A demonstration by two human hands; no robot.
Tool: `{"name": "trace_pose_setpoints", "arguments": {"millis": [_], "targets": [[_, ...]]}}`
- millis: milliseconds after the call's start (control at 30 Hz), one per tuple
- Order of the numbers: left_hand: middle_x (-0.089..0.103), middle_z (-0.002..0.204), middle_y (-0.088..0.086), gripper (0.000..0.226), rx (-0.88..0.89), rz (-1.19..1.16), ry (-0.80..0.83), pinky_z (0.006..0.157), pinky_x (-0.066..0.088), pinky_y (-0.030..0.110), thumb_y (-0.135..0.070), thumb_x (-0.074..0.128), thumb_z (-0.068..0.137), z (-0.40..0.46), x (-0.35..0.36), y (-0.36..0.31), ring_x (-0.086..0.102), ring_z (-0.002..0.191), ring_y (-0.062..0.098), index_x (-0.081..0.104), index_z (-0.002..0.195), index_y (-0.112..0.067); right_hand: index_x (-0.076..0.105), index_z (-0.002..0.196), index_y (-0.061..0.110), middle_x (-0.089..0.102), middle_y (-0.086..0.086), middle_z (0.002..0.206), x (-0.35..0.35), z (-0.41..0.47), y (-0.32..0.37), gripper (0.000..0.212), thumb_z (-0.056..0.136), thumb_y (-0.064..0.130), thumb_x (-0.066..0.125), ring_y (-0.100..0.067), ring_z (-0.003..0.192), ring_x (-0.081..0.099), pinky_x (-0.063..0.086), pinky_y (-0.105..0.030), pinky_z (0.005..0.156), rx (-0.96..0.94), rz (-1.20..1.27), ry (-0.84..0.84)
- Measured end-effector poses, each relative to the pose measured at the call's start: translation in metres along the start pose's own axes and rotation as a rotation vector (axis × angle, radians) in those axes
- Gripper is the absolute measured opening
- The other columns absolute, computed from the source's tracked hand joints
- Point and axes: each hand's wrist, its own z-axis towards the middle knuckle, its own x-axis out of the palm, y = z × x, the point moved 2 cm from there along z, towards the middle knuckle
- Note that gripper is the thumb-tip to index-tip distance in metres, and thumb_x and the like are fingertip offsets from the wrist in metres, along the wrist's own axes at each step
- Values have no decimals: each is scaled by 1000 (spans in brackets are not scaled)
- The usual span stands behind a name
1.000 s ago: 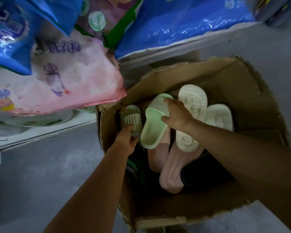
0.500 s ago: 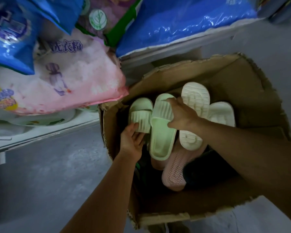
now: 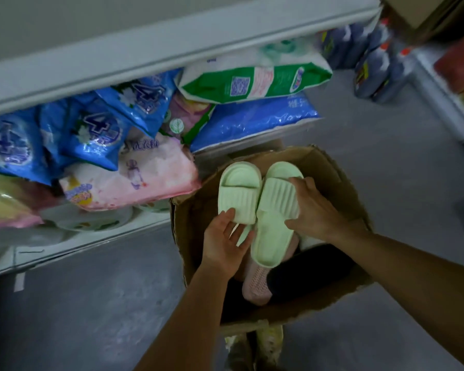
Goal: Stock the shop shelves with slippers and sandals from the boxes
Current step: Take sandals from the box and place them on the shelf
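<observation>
Two pale green slippers are held side by side above an open cardboard box (image 3: 340, 180) on the floor. My left hand (image 3: 224, 242) holds the left green slipper (image 3: 239, 191) at its lower end, thumb on the ribbed strap. My right hand (image 3: 312, 210) grips the right green slipper (image 3: 275, 218) across its ribbed strap. A pink slipper (image 3: 256, 286) lies sole up inside the box under them, beside a dark item (image 3: 306, 269).
A low white shelf (image 3: 73, 245) at left carries blue bags (image 3: 91, 129) and a pink bag (image 3: 145, 175) of washing powder. A green and white bag (image 3: 255, 79) lies on another blue one. Blue bottles (image 3: 373, 65) stand at the back right. Grey floor surrounds the box.
Both hands have lifted the two green slippers up out of the box and brought them together. The view has tilted up, showing more of the shelf.
</observation>
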Motion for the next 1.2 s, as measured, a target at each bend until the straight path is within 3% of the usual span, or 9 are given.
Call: {"name": "trace_pose_setpoints", "arguments": {"millis": [167, 367, 500, 700, 833, 933, 1000, 1100, 1200], "targets": [[55, 126, 11, 35, 40, -65, 71, 87, 52, 50, -29, 56, 92, -58, 35, -21, 54, 117, 32, 60, 120, -8, 20, 143, 21, 28, -7, 135, -56, -41, 28, 97, 67, 32, 79, -28, 120, 44, 44, -39, 95, -65, 22, -97], [52, 72, 6, 23, 137, -112, 135, 86, 52, 45, -23, 56, 92, -129, 59, -53, 57, 81, 26, 51, 75, -9, 27, 136, 22, 39, -8, 125, -110, -84, 71, 96, 57, 41, 77, -33, 115, 48, 45, -41, 93, -172, 7, -242], [60, 78, 6, 9, 267, 20, 152, 69, 59, 34, -15, 59, 93, -166, 64, -72, 58, 74, 19, 52, 88, -10, 21, 130, 34, 31, 4, 117, -140, -107, 104, 91, 54, 54, 67, -32, 99, 56, 52, -48, 77, -264, 46, -254], [57, 81, 12, 13, 308, 69, 85, 45, 49, 21, -18, 60, 93, -234, 51, -112, 59, 65, 20, 53, 92, -7, 26, 135, 23, 31, 0, 118, -179, -137, 173, 89, 63, 31, 79, -23, 101, 51, 48, -39, 77, -449, 73, -259], [61, 104, 17, 19, 405, 117, 114, 65, 58, 35, -22, 51, 98, -275, 34, -139, 68, 82, 29, 53, 104, -3, 27, 134, 26, 31, 3, 118, -193, -155, 227, 91, 61, 33, 81, -20, 101, 50, 48, -39, 76, -542, 33, -283], [57, 120, 16, 30, 393, -70, 194, 66, 59, 51, -24, 44, 101, -305, 21, -162, 67, 90, 36, 49, 121, -2, 29, 135, 24, 32, 1, 117, -196, -165, 271, 94, 59, 33, 84, -21, 101, 52, 48, -38, 78, -611, 41, -296], [59, 112, 14, 31, 405, -214, 220, 68, 54, 57, -25, 43, 101, -328, 10, -179, 63, 93, 37, 48, 122, -3, 29, 137, 24, 32, 1, 118, -194, -174, 302, 97, 59, 33, 85, -19, 101, 51, 47, -35, 77, -651, 52, -295], [60, 103, 13, 28, 471, -306, 252, 70, 53, 53, -24, 46, 100, -365, -16, -212, 61, 94, 35, 51, 118, -3, 25, 139, 29, 30, 5, 121, -185, -187, 350, 98, 61, 39, 85, -12, 98, 50, 46, -33, 79, -700, 84, -273], [60, 96, 8, 22, 560, -215, 220, 66, 58, 44, -24, 50, 98, -401, -57, -255, 60, 86, 27, 57, 108, -6, 32, 137, 32, 33, 10, 120, -173, -202, 400, 76, 76, 53, 71, -6, 86, 50, 46, -32, 78, -742, 92, -306]]}}
